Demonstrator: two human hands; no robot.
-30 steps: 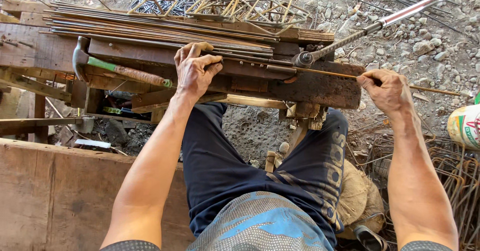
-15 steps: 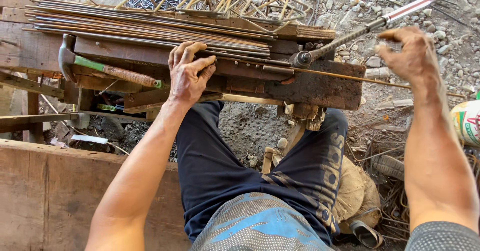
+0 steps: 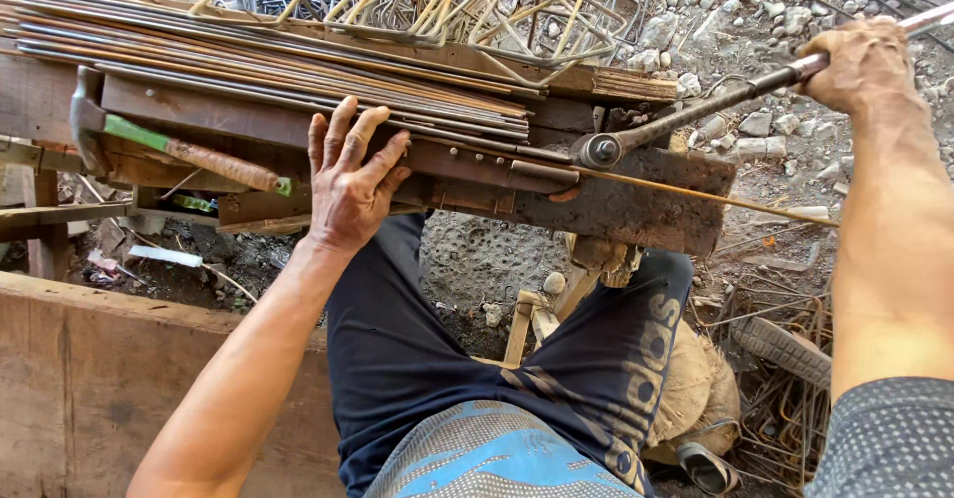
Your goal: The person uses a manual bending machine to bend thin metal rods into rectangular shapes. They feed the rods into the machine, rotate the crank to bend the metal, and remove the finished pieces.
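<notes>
Wooden bench (image 3: 636,210) under steel rods (image 3: 248,56)

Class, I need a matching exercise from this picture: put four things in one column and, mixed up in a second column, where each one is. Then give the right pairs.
Things:
1. hammer
2. left hand
3. right hand
4. bent wire frames

Places:
A. closed around the long metal lever at the upper right
B. piled at the top, behind the straight rods
C. lying at the left end of the wooden bench
D. pressed flat on the bench, fingers over the rods

Pairs: 1-C, 2-D, 3-A, 4-B
</notes>
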